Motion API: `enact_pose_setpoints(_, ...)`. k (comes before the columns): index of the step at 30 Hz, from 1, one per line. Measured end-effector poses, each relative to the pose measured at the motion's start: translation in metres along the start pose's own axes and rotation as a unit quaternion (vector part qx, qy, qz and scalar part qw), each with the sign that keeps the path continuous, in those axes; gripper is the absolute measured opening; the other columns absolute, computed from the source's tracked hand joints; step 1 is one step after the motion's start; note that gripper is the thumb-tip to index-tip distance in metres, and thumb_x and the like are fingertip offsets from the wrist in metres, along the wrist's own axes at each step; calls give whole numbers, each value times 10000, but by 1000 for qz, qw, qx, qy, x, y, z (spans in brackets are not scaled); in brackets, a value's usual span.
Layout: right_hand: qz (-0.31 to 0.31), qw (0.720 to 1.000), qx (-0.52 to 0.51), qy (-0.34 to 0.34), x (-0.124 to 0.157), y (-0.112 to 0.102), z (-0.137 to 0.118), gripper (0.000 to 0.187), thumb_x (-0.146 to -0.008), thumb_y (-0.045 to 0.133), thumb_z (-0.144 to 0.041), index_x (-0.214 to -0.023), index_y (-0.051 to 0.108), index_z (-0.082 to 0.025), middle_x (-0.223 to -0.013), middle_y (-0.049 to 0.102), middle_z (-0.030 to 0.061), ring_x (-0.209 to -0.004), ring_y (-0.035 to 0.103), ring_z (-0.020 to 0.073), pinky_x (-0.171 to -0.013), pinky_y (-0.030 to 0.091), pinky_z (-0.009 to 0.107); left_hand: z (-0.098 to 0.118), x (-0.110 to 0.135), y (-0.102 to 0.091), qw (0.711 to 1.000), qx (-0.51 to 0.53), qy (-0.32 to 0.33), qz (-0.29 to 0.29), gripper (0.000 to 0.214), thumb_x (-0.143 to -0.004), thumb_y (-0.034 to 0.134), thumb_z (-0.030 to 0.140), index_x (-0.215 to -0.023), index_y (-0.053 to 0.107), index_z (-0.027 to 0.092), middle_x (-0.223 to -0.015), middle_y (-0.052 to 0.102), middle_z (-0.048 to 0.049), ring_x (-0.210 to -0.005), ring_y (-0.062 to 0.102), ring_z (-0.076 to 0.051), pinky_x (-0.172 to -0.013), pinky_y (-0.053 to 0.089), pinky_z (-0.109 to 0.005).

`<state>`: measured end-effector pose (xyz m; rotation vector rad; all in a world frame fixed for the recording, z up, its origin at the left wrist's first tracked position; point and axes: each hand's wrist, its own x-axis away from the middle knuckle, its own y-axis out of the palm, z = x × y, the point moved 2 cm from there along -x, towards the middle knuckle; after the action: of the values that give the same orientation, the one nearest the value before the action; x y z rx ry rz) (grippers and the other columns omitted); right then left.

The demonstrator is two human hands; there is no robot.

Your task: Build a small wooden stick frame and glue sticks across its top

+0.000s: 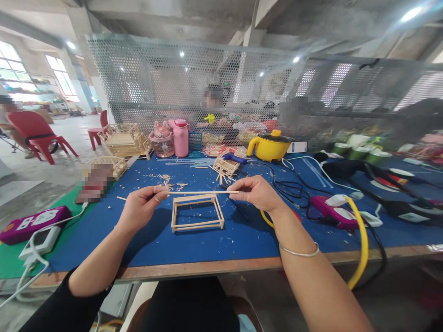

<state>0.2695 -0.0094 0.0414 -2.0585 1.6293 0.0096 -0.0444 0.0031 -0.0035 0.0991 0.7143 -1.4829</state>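
A thin wooden stick [202, 192] is held level between my two hands, just above the back of a small frame. My left hand [145, 205] pinches its left end, and my right hand [254, 193] grips the right end between thumb and fingers. Below it, an open box-shaped frame of wooden sticks [197, 226] stands on the blue table mat [155, 244]. Behind the stick lies a blue glue gun [235, 158], beside a small stick-built piece [224, 167]. Loose offcuts [166, 180] are scattered beyond my left hand.
At the back stand a pink bottle [180, 138], a yellow electric pot [272, 146] and a finished-looking stick model [126, 140]. Purple power strips [334, 212] with cables sit to the right and left. A perforated metal screen [166, 83] rises behind, with people beyond it.
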Motion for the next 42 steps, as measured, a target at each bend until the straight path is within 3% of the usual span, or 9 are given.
enact_pose_setpoints(6,-38,998,-53,22,3,3,-5,342,-563,837,-309,-865,739,-184,-682,703,5,-618,629,123,-621,513,245,4,1,-2,998,-28,37,45,205,-751,670,392,-816,749,215,-840,762,-40,-805,695,-209,-781,532,-318)
enact_pose_setpoints(11,-55,997,-52,35,2,5,-6,310,-636,799,-350,-883,733,-174,-646,703,19,-575,631,123,-593,518,239,12,3,-3,995,-27,73,64,132,-745,696,334,-785,753,222,-832,764,-34,-799,701,-195,-757,538,-295)
enact_pose_setpoints(16,-30,999,2,29,0,5,-6,282,-667,771,-386,-844,737,-169,-633,708,32,-563,639,138,-595,533,257,15,4,-3,989,131,1,67,175,-598,816,318,-702,741,199,-747,758,-32,-729,702,-193,-712,559,-291)
enact_pose_setpoints(19,-6,1000,12,26,0,5,-7,270,-643,782,-399,-800,739,-183,-625,711,31,-560,651,150,-597,545,268,15,5,0,962,270,-46,16,222,-559,849,284,-727,735,193,-773,760,-30,-739,708,-178,-729,567,-279)
enact_pose_setpoints(22,9,999,20,24,0,5,-9,277,-619,793,-414,-778,745,-192,-608,709,32,-550,653,160,-584,551,278,16,5,2,937,341,-71,-20,254,-580,845,247,-802,732,197,-818,763,-32,-767,717,-179,-773,571,-301)
enact_pose_setpoints(27,28,999,31,4,-1,5,-9,276,-608,799,-427,-744,745,-194,-594,706,35,-545,658,173,-575,564,296,17,6,2,926,366,-91,-10,387,-536,869,259,-888,716,207,-812,762,-29,-786,722,-206,-808,572,-356)
enact_pose_setpoints(37,87,994,62,-9,0,3,-7,274,-544,832,-441,-686,759,-218,-653,735,46,-627,692,220,-666,587,352,19,6,3,916,392,-88,-14,448,-565,854,210,-981,692,235,-800,760,-6,-787,723,-184,-750,582,-287)
enact_pose_setpoints(42,113,993,38,-24,-1,3,-4,223,-548,841,-381,-663,740,-219,-647,721,33,-621,672,201,-658,563,340,23,8,1,924,370,-100,-3,438,-550,860,270,-949,693,202,-753,751,-19,-715,718,-189,-631,576,-263)
